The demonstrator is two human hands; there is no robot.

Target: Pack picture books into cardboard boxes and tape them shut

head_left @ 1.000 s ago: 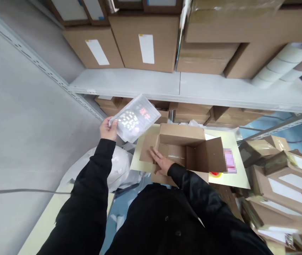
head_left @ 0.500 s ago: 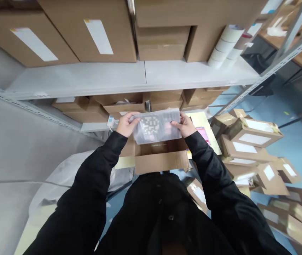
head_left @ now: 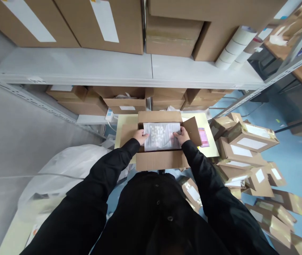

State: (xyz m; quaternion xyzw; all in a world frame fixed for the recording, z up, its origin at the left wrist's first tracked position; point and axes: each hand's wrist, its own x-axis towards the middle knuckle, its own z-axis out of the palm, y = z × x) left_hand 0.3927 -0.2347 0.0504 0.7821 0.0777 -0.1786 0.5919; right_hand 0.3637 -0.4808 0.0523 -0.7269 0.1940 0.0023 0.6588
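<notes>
An open cardboard box (head_left: 161, 161) stands on a pale yellow table (head_left: 123, 122) in front of me, its flaps spread. A flat translucent plastic packet (head_left: 161, 136) with pale print lies inside the box opening. My left hand (head_left: 140, 136) grips the packet's left edge and my right hand (head_left: 183, 135) grips its right edge. Both hands reach down into the box. My black sleeves run back toward me.
Grey metal shelving (head_left: 87, 69) carries large labelled cartons (head_left: 100, 21) above and smaller boxes below. White tape rolls (head_left: 236, 47) lie on the shelf at right. A heap of taped cardboard parcels (head_left: 249, 148) covers the blue floor at right. A white plastic bag (head_left: 68, 166) sits at left.
My right hand left the box flap and took the packet's right edge. Both hands then lowered the packet from above the box down into it.
</notes>
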